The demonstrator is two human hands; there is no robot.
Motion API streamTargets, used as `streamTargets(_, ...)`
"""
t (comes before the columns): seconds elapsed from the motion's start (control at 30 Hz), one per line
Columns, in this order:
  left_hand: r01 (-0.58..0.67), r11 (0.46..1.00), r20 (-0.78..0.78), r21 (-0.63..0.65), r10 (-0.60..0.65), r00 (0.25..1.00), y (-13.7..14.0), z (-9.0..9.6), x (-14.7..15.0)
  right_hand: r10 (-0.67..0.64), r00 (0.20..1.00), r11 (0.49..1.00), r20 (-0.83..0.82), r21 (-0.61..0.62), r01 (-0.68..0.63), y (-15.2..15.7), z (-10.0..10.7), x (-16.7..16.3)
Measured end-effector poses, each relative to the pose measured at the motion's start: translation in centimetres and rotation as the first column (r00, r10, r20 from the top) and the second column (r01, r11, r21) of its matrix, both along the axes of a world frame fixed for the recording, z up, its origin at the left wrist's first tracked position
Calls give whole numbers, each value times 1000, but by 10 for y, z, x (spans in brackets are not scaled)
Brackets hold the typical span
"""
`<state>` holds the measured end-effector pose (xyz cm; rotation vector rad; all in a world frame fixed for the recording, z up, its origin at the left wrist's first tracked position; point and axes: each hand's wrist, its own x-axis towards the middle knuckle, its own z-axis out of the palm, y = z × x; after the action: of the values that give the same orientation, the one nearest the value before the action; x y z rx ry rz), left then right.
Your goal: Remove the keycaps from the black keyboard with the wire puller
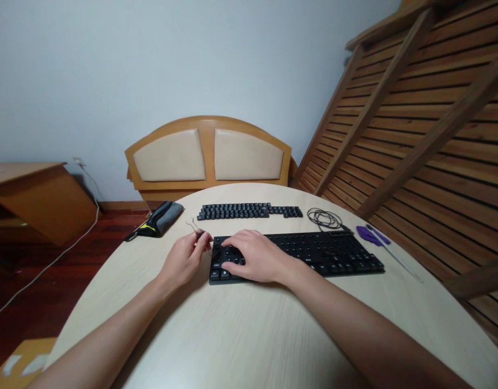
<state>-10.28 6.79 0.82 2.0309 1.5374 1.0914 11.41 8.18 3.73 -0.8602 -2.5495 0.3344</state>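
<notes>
A black keyboard (321, 254) with many keycaps off lies before me, bare key sockets showing across most of it. Some caps remain along its near edge. My left hand (186, 256) is closed around a wire keycap puller (193, 225) beside the keyboard's left end; its thin wires point up and away from the keys. Over the keyboard's left part rests my right hand (254, 256), thumb and index finger apart, the fingertips at the key area. Whether those tips touch a key is too small to tell. Behind the keyboard, loose black keycaps (236, 211) stand in neat rows.
A coiled black cable (325, 218) lies behind the keyboard's right end. Right of it are a purple cloth-like item (368, 235) and a long thin tool (398, 260). A dark grey and yellow pouch (161, 219) sits at the left edge of the round table (249, 324).
</notes>
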Motion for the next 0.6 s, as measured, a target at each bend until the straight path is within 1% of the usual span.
streamTargets(0.1, 108, 994, -93, 31, -105, 990, -1, 5, -2, 32, 981, 988, -189, -142, -59, 15, -5, -22)
streamTargets(0.17, 162, 986, -108, 31, -158, 982, -1, 7, -2, 49, 949, 952, -312, -272, -139, 25, -15, -31)
streamTargets(0.23, 159, 987, -100, 10, -157, 983, -1, 7, -1, 23, 908, 900, -419, -387, -201, 31, -28, -36)
streamTargets(0.33, 121, 992, -126, -38, -124, 984, -2, 9, -1, -60, 855, 836, -516, -494, -239, 35, -44, -39)
streamTargets(0.4, 110, 993, -160, -48, -116, 980, -3, 11, -1, -86, 840, 815, -537, -522, -250, 34, -49, -39)
streamTargets(0.47, 100, 994, -204, -42, -107, 973, -4, 14, -2, -77, 844, 816, -531, -520, -253, 33, -51, -38)
streamTargets(0.53, 78, 996, -241, -34, -84, 967, -5, 16, -2, -64, 859, 835, -508, -499, -233, 32, -49, -38)
streamTargets(0.6, 52, 998, -255, -36, -60, 965, -5, 16, -3, -47, 885, 867, -463, -459, -193, 30, -46, -37)
